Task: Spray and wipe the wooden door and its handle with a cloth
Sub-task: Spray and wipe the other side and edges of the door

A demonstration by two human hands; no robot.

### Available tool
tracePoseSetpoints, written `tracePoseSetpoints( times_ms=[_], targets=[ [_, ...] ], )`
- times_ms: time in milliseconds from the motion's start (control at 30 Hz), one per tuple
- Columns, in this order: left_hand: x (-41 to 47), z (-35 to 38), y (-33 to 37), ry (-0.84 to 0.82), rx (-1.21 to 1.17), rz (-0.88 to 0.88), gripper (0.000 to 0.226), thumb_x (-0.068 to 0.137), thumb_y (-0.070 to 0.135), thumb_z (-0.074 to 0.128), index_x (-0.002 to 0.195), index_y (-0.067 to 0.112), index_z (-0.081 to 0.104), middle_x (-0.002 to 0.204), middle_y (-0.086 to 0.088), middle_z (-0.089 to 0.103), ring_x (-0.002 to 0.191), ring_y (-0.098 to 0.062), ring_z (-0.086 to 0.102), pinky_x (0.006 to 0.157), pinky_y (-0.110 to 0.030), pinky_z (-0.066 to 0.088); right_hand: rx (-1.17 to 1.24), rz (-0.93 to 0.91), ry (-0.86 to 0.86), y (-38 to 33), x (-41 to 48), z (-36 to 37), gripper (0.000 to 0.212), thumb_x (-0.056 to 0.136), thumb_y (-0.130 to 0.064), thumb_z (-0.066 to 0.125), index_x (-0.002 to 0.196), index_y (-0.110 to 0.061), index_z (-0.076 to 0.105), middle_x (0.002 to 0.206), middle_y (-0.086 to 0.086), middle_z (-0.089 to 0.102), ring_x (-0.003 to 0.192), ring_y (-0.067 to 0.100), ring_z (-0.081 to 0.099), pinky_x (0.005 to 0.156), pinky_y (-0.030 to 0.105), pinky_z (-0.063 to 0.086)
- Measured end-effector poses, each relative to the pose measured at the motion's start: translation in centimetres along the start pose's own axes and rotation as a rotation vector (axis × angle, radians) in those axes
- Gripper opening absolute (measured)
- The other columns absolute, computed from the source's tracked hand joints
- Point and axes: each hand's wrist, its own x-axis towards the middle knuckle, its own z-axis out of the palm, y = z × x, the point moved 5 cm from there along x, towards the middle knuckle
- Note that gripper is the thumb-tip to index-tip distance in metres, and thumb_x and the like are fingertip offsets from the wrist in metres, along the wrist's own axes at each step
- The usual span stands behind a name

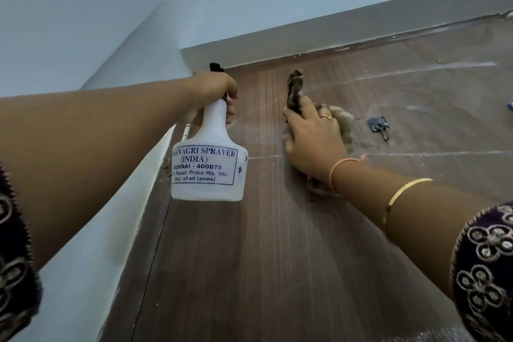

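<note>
2 hands at frame centre: left hand (215, 86) grips white plastic spray bottle (208, 164), right hand (313, 139) presses brown cloth (344, 125) on streaked wooden door (263, 258); dripping spray could leave streaks.

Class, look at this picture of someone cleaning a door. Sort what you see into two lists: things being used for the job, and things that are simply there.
Used for the job:
wooden door
spray bottle, held in the left hand
cloth, pressed to the door by the right hand

Simply there:
metal hook fixed on the door
white wall
bangles on the right wrist
</note>
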Motion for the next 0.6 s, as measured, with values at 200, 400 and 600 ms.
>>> tracePoseSetpoints(
  times_ms=[200, 400, 600],
  targets=[
    [-0.2, -3.7, 0.5, 0.083, 0.128, -0.052, 0.008, 0.083, 0.012, 0.048, 0.076, 0.008, 0.049, 0.063, -0.005, 0.051, 0.055, -0.019, 0.055, 0.058, -0.031, 0.053, -0.077, 0.02, 0.006, 3.0, 2.2, 0.4, 0.05, 0.096, -0.037, 0.039, 0.141, -0.016, 0.034, 0.158, 0.001, -0.021, 0.135, 0.04, 0.018, 0.111, 0.047, 0.015],
    [0.0, -6.5, 0.6, 0.223, 0.351, -0.025, 0.011, 0.087, 0.013, 0.05, 0.081, 0.005, 0.053, 0.074, -0.01, 0.058, 0.065, -0.02, 0.058, 0.079, -0.035, 0.053, 0.125, 0.471, 0.113, 7.8, 5.6, -0.7, 0.08, 0.091, -0.032, 0.047, 0.152, -0.006, 0.002, 0.157, 0.02, -0.004, 0.141, 0.043, 0.01, 0.115, 0.045, 0.012],
    [0.4, -8.1, -0.7, 0.232, 0.468, -0.063, 0.013, 0.087, 0.017, 0.051, 0.085, 0.005, 0.055, 0.082, -0.01, 0.062, 0.068, -0.023, 0.061, 0.063, -0.031, 0.051, 0.356, 0.323, 0.083, 2.8, 9.1, 1.2, 0.074, 0.09, -0.015, 0.048, 0.152, -0.007, 0.008, 0.155, 0.02, 0.01, 0.138, 0.04, 0.025, 0.113, 0.04, 0.022]
  ],
)
